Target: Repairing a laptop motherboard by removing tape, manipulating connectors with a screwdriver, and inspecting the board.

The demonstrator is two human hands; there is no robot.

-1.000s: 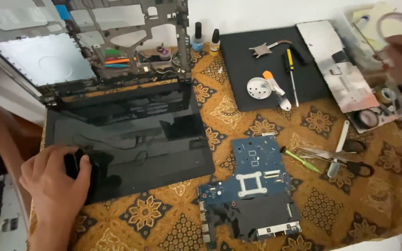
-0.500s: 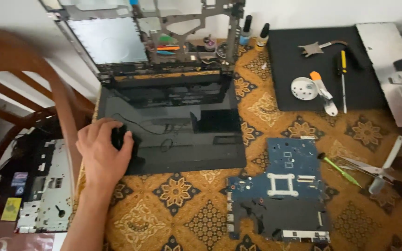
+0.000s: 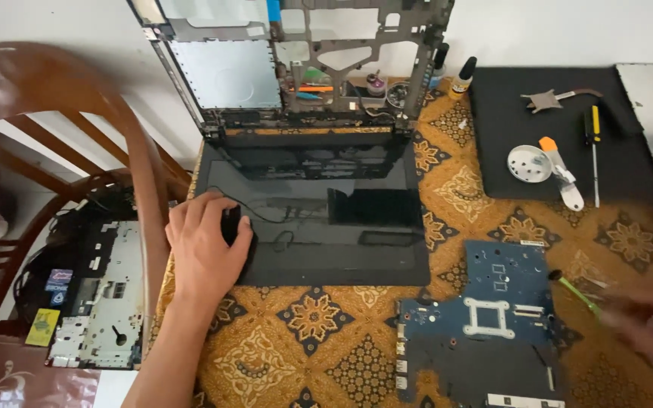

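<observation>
Left hand (image 3: 207, 245) grip holding small black part (image 3: 230, 225) on laptop screen panel (image 3: 341, 219); right hand (image 3: 648, 321) blurred, grip unclear.

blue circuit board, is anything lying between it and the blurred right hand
Partly. A green-handled tool lies on the patterned cloth at the blue circuit board's right edge, just left of the right hand. The left hand rests on the black panel.

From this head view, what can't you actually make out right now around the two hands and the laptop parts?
- Head view: the small black part under the left hand is mostly covered by the fingers; its kind is unclear.
- Right hand is motion-blurred at the right edge; its grip cannot be told.
- Blue motherboard is cut off by the bottom edge.
- Laptop frame is cut off by the top edge.
</observation>
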